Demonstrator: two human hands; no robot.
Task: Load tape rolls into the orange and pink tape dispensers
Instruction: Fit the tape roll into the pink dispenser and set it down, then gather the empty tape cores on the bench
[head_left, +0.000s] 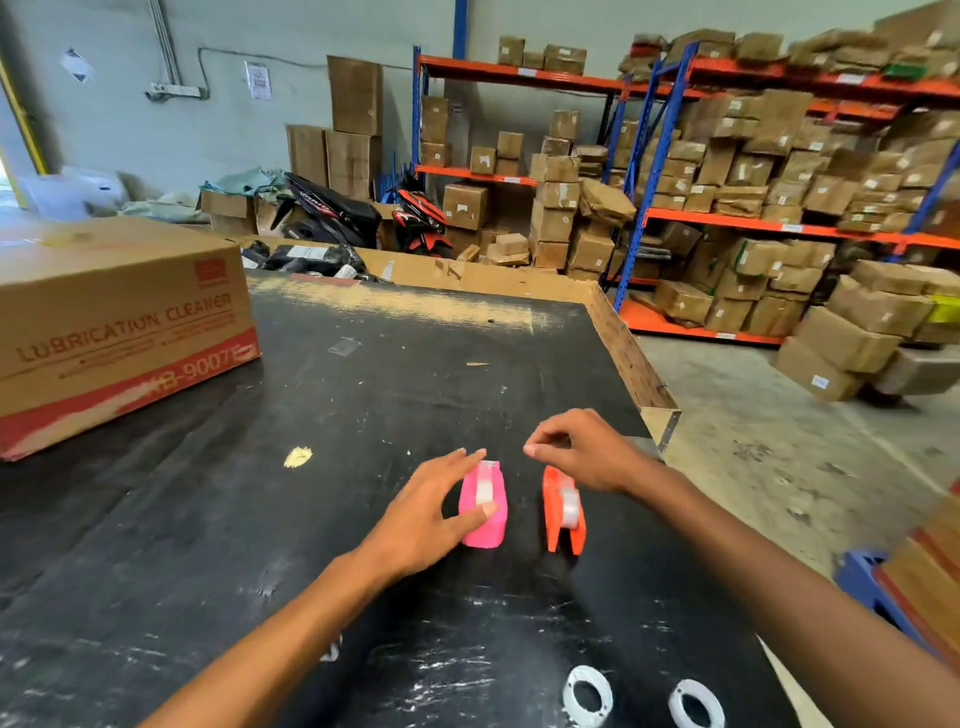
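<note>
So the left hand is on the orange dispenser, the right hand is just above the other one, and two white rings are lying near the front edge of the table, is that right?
Not quite. In the head view the left hand is on the pink dispenser, not the orange one. The right hand is just above the orange dispenser, and the two white rings do lie near the front edge of the table.

Pink dispenser (484, 505) and orange dispenser (563, 512), both holding clear tape, stand side by side.

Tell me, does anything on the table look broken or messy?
Yes. The black table top is worn down to bare wood along its far edge, with white scuffs near you. The big cardboard box has its red band scraped pale.
</note>
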